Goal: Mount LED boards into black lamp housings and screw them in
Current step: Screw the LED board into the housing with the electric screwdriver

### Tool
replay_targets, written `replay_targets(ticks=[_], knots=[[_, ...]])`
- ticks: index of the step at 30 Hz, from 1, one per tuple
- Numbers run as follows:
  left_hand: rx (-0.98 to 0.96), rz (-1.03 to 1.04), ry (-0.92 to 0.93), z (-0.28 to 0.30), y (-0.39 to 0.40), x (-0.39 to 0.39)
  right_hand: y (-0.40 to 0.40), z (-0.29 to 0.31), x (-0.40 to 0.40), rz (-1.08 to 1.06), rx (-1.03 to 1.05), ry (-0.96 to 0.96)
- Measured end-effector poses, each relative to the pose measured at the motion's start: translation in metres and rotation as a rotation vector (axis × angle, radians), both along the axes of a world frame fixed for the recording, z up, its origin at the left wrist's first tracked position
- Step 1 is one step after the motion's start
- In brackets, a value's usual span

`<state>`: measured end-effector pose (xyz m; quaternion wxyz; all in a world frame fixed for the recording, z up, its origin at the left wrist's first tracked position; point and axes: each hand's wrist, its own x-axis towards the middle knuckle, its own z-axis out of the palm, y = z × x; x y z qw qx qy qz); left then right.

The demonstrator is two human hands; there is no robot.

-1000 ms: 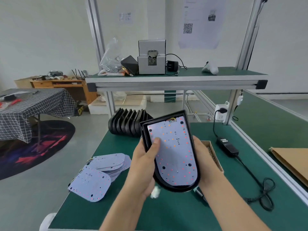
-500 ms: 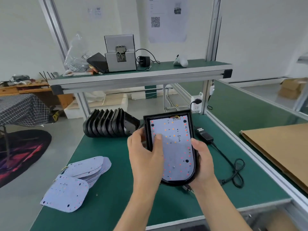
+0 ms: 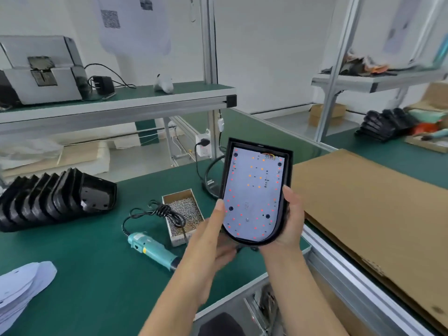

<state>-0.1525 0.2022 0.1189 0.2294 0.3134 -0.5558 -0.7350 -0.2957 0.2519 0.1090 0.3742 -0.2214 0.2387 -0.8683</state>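
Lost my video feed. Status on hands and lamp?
Both hands, left hand and right hand, grip lamp housing above bench. LED board seated inside. Screwdriver idle. Nothing blocking.

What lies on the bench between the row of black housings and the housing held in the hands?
In the head view, between the stacked black housings and the held housing lie a cardboard box of screws and the teal electric screwdriver with its coiled cord.

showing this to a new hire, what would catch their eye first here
First, the black housing with its LED board, dotted red and orange, held up mid-frame by both hands: left hand at its lower left edge, right hand round its right side. Next, the teal screwdriver lying on the green table, beside the screw box.
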Motion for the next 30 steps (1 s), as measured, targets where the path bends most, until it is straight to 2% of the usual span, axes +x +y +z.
replay_targets(ticks=[3,5,8,13,16,19,25,30], knots=[[-0.105,0.086,0.047,0.005,-0.005,-0.058,0.026,-0.003,-0.035,-0.089,0.056,-0.002],[-0.111,0.067,0.069,0.007,-0.011,-0.103,0.046,-0.006,-0.062,-0.165,0.141,0.001],[-0.100,-0.132,0.066,-0.003,-0.011,-0.173,0.076,-0.017,-0.104,-0.275,0.276,-0.042],[-0.080,-0.391,-0.151,-0.023,0.012,-0.249,0.111,-0.050,-0.158,-0.460,0.544,-0.075],[-0.178,-0.468,-0.295,-0.038,0.012,-0.274,0.111,-0.067,-0.174,-0.580,0.693,-0.054],[-0.186,-0.452,-0.352,-0.046,0.004,-0.290,0.098,-0.081,-0.189,-0.665,0.846,-0.036],[-0.140,-0.366,-0.250,-0.065,-0.007,-0.316,0.065,-0.094,-0.208,-0.798,1.103,-0.058],[-0.166,-0.361,-0.248,-0.086,-0.012,-0.329,0.066,-0.091,-0.225,-0.757,1.374,0.139]])
